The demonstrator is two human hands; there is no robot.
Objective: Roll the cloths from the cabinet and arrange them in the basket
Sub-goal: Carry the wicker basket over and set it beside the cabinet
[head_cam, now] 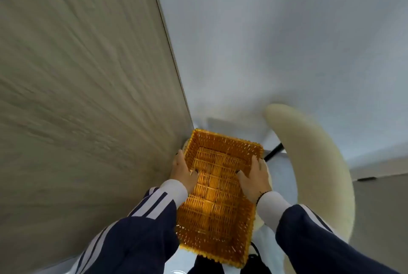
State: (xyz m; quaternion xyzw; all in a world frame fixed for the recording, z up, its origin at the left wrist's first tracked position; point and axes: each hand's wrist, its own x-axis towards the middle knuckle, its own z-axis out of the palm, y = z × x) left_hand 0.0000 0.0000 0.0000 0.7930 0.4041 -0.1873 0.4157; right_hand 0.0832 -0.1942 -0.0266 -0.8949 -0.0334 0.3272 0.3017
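— While the orange wicker basket (pixel 217 207) is held out in front of the body, what is seen inside it?

— Nothing but its own woven floor and walls; no cloth is seen in it. It is gripped at both long sides, near the far end.

— How are the hands placed?

— The left hand (pixel 183 171) is curled over the left rim, thumb inside against the weave, the fingers wrapped down the outer wall. The right hand (pixel 254 177) is clamped on the right rim the same way — thumb inside, fingers pressed together along the outside. A dark cord is worn at the right wrist.

— And around the basket?

— A grey-beige wood-grain panel (pixel 77 86) is seen close on the left, a pale wall (pixel 276 31) ahead. A cream curved chair back (pixel 320 163) is seen to the right, with a cream surface partly hidden under the basket. Dark blue sleeves (pixel 143 229) with white stripes cover both arms.
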